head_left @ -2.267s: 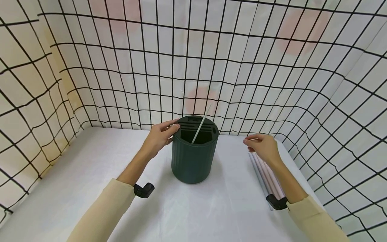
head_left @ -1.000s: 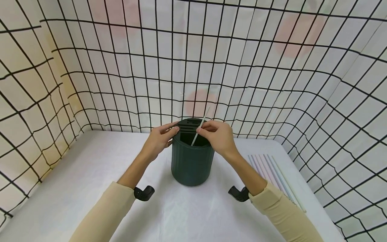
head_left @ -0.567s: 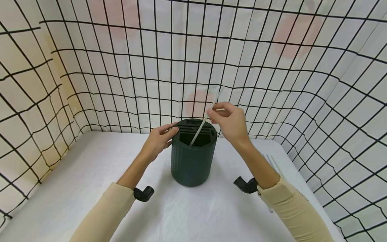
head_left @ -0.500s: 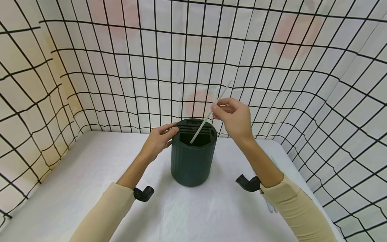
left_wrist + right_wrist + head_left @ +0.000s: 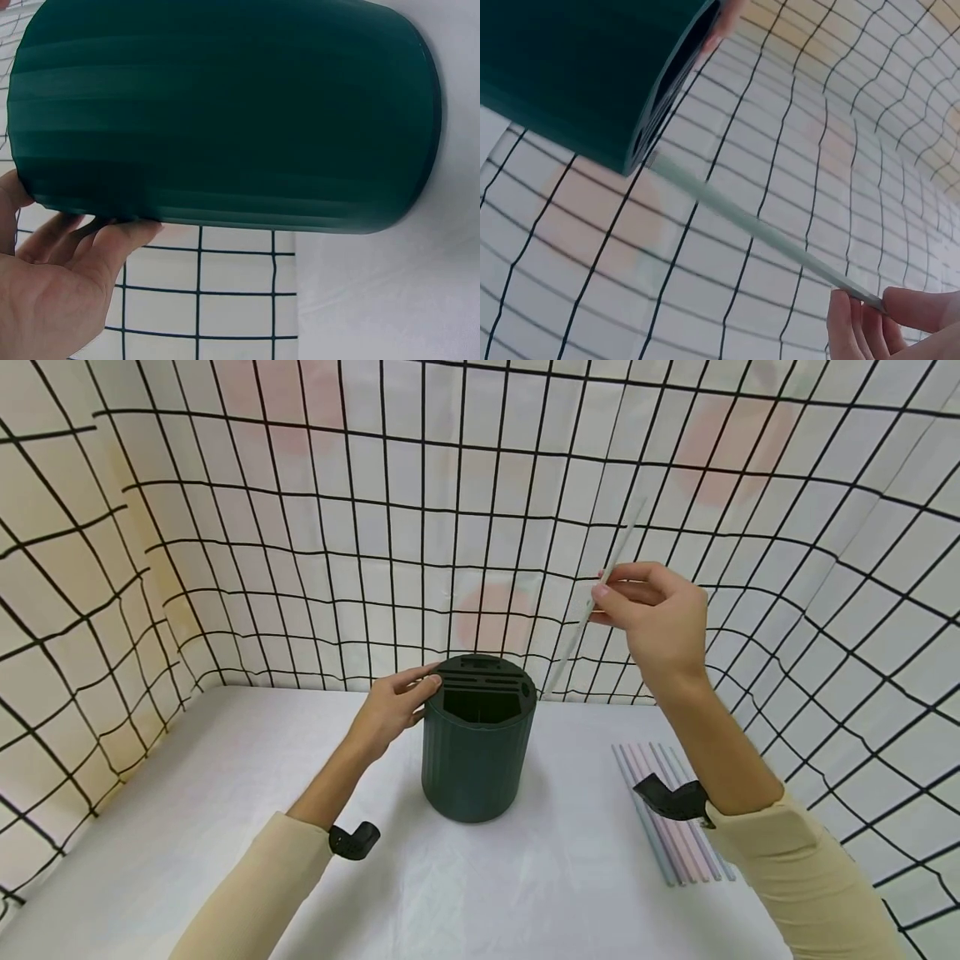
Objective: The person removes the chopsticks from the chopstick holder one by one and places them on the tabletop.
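A dark green ribbed desk organizer point(image 5: 476, 768) stands upright on the table, with slots and a wide compartment in its top. My left hand point(image 5: 388, 708) grips its left side, thumb at the rim; in the left wrist view the fingers point(image 5: 112, 244) lie against the outer wall. Up and to the right of the organizer, my right hand point(image 5: 656, 618) pinches a thin pale green stick point(image 5: 573, 639), straight and straw-like, between thumb and fingertips. It slants in the air, its lower end beside the rim. In the right wrist view the same stick point(image 5: 742, 217) points toward the organizer point(image 5: 577, 67).
Several pastel sticks point(image 5: 671, 827) in blue, purple and pink lie side by side on the right of the white table point(image 5: 480, 910), partly under my right forearm. Black wire mesh point(image 5: 405, 543) walls in the back and both sides.
My right hand has gone from near the sticks to the organizer, taken hold of the pale green stick, and pulled it up and right out of the compartment. My left hand has stayed put.
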{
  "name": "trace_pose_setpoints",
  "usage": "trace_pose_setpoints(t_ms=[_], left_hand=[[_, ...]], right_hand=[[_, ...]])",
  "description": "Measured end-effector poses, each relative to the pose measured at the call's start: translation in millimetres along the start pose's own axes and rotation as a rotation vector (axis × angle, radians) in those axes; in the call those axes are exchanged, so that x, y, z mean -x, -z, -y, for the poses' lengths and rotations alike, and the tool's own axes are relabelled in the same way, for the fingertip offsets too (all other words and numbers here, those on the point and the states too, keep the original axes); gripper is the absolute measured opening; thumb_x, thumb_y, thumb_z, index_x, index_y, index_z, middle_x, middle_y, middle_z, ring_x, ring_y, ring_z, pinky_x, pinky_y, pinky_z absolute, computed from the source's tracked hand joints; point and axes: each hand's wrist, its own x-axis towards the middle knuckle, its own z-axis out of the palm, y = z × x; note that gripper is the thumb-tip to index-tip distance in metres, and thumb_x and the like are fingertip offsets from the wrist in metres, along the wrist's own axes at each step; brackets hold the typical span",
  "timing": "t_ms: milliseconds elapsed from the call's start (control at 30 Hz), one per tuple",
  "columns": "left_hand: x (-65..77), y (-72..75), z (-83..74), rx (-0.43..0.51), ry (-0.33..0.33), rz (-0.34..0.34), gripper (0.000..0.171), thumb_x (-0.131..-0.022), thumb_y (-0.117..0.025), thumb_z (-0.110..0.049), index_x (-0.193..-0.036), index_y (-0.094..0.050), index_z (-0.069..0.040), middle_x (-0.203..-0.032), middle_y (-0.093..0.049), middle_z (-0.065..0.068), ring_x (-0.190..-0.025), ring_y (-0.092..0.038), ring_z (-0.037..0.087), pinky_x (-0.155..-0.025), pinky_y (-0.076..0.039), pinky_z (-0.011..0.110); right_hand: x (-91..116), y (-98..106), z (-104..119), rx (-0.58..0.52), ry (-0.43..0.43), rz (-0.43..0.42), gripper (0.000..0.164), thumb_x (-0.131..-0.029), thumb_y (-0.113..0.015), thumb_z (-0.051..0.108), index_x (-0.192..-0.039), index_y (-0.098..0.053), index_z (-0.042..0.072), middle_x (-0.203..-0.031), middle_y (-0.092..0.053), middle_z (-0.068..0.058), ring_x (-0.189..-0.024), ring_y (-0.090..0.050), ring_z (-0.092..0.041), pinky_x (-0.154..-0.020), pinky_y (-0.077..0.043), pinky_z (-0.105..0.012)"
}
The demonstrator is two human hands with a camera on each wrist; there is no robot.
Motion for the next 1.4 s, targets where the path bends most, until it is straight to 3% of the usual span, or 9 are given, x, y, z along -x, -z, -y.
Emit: trace_pose_setpoints(t_ms=[200,433,567,667,900,1167,1400], left_hand=[[0.6,-0.6,-0.5,0.010,0.008,0.002,0.049,-0.102,-0.062,-0.040,-0.148,-0.054,-0.026,-0.148,-0.056,0.010,-0.133,-0.058,0.025,-0.110,-0.049,0.043],[-0.3,0.4,0.2,0.002,0.014,-0.003,0.049,-0.102,-0.062,-0.040,-0.148,-0.055,-0.026,-0.146,-0.057,0.009,-0.132,-0.059,0.024,-0.109,-0.050,0.041],[0.0,0.9,0.6,0.002,0.012,-0.003,0.049,-0.102,-0.062,-0.040,-0.149,-0.054,-0.027,-0.147,-0.057,0.010,-0.133,-0.058,0.025,-0.110,-0.050,0.042],[0.0,0.6,0.1,0.004,0.011,-0.001,0.049,-0.102,-0.062,-0.040,-0.149,-0.054,-0.026,-0.146,-0.057,0.010,-0.132,-0.059,0.025,-0.110,-0.050,0.042],[-0.5,0.4,0.1,0.007,0.010,-0.003,0.049,-0.102,-0.062,-0.040,-0.148,-0.054,-0.026,-0.145,-0.058,0.009,-0.132,-0.059,0.024,-0.110,-0.049,0.041],[-0.5,0.7,0.4,0.008,0.008,0.003,0.049,-0.102,-0.062,-0.040,-0.148,-0.054,-0.026,-0.147,-0.057,0.010,-0.133,-0.058,0.025,-0.110,-0.049,0.043],[-0.4,0.9,0.8,0.003,0.004,-0.002,0.049,-0.102,-0.062,-0.040,-0.148,-0.055,-0.026,-0.146,-0.057,0.008,-0.132,-0.059,0.023,-0.110,-0.049,0.042]], right_hand=[[-0.4,23.1,-5.3,0.097,-0.037,-0.016,0.026,-0.088,-0.078,0.004,-0.111,-0.069,-0.004,-0.090,-0.076,-0.002,-0.074,-0.075,-0.014,-0.076,-0.063,-0.024],[0.1,55.7,-29.8,0.254,-0.083,-0.006,0.030,-0.091,-0.077,0.011,-0.117,-0.068,0.001,-0.086,-0.077,0.009,-0.072,-0.074,-0.009,-0.072,-0.063,-0.023],[0.6,77.4,-51.4,0.371,-0.159,0.030,0.032,-0.094,-0.074,0.019,-0.122,-0.066,0.006,-0.084,-0.075,0.020,-0.071,-0.073,-0.004,-0.075,-0.061,-0.018],[3.2,93.2,-70.2,0.427,-0.242,0.075,0.035,-0.096,-0.073,0.024,-0.126,-0.064,0.007,-0.086,-0.075,0.021,-0.074,-0.074,-0.004,-0.077,-0.060,-0.016],[15.7,120.4,-126.9,0.515,-0.383,0.197,0.041,-0.099,-0.069,0.025,-0.129,-0.062,-0.001,-0.088,-0.074,0.015,-0.081,-0.075,-0.010,-0.077,-0.063,-0.024],[42.2,132.4,-188.7,0.520,-0.523,0.286,0.043,-0.097,-0.070,0.017,-0.130,-0.060,-0.008,-0.103,-0.076,-0.011,-0.083,-0.074,-0.014,-0.074,-0.064,-0.028],[55.5,134.2,-222.3,0.512,-0.636,0.327,0.042,-0.094,-0.070,0.009,-0.129,-0.060,-0.013,-0.090,-0.075,-0.008,-0.077,-0.073,-0.019,-0.067,-0.064,-0.029]])
